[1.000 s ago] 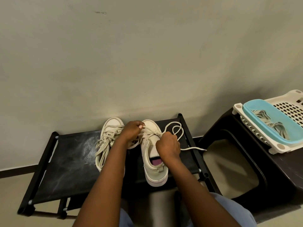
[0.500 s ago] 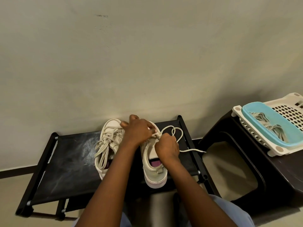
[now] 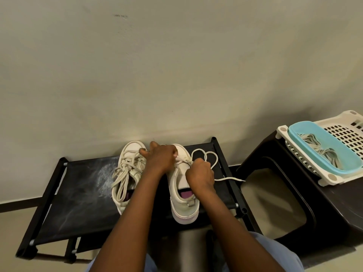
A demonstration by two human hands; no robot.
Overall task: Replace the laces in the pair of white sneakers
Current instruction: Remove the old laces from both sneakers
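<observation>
Black table (image 3: 78, 193) carrying two white sneakers near its rear edge. The laced left sneaker (image 3: 125, 173) lies at mid-table, the right sneaker (image 3: 183, 205) nearer the right edge. The right sneaker's forefoot is gripped by the curled fingers of the left hand (image 3: 160, 159). Its lace (image 3: 229, 178) is pinched in the closed right hand (image 3: 200, 176), with the loose end trailing over the right edge.

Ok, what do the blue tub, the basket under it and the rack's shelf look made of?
Blue tub: moulded plastic, smooth, slightly glossy, one-piece rounded rim. Basket: cream hard plastic, matte, with a moulded grid of holes. Shelf: probably black fabric or thin sheet stretched between bars; it looks dull and shows whitish dusty smears.
</observation>
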